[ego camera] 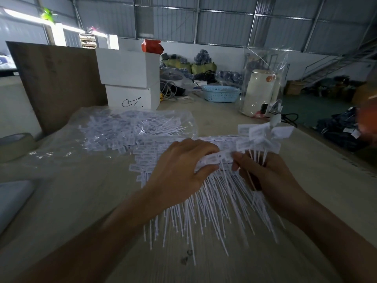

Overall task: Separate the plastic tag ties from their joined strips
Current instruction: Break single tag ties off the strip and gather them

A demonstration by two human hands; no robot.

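Observation:
A joined strip of white plastic tag ties (216,158) lies across a heap of more strips (214,201) on the table, their thin tails fanning toward me. My left hand (179,170) grips the strip's flat heads between thumb and fingers. My right hand (265,176) pinches the strip's right end and holds a bunch of separated ties (263,137), whose tag heads stick up above the fingers.
A clear plastic bag of tag ties (130,129) lies behind the heap. Stacked white boxes (130,82), a brown board (57,82), a blue basket (221,93) and a cream appliance in plastic wrap (259,92) stand farther back. A tape roll (14,146) sits at left.

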